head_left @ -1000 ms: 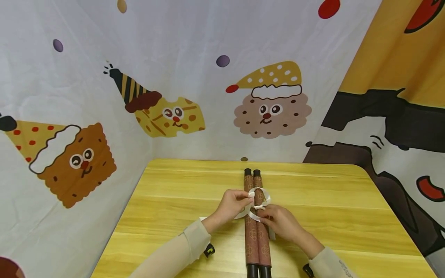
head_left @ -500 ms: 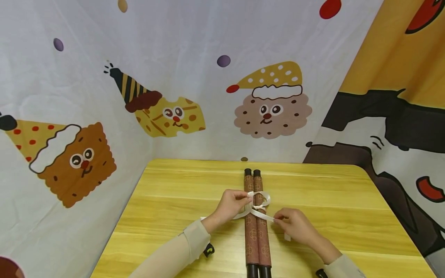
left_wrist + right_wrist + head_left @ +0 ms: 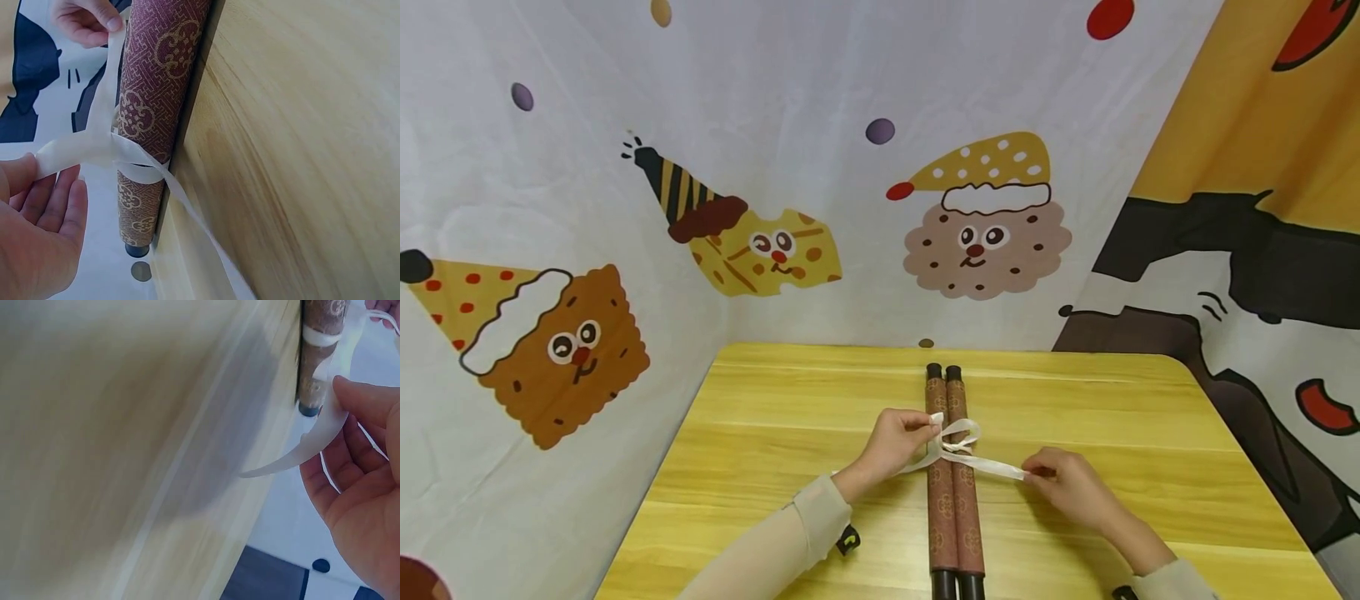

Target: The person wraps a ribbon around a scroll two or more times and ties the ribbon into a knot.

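Two scrolls wrapped in brown-red patterned cloth (image 3: 943,508), with black end knobs, lie side by side on the table. A white ribbon (image 3: 996,467) goes round them, with a loop (image 3: 964,429) standing above the right one. My left hand (image 3: 887,443) pinches one part of the ribbon between thumb and finger, over the left scroll. To the right of the scrolls, my right hand (image 3: 1071,487) pinches another length, drawn out nearly straight. A loose ribbon tail (image 3: 290,457) hangs past its fingers in the right wrist view. Another tail (image 3: 212,240) trails across the table in the left wrist view.
The yellow wood-grain table (image 3: 775,392) has its far edge against a white cloth backdrop (image 3: 820,108) printed with cartoon snacks. A yellow, black and white printed cloth (image 3: 1262,250) hangs at the right.
My right hand has moved right, from beside the scrolls, drawing the ribbon length out with it. The loop has become smaller and flatter. My left hand stays in nearly the same place.
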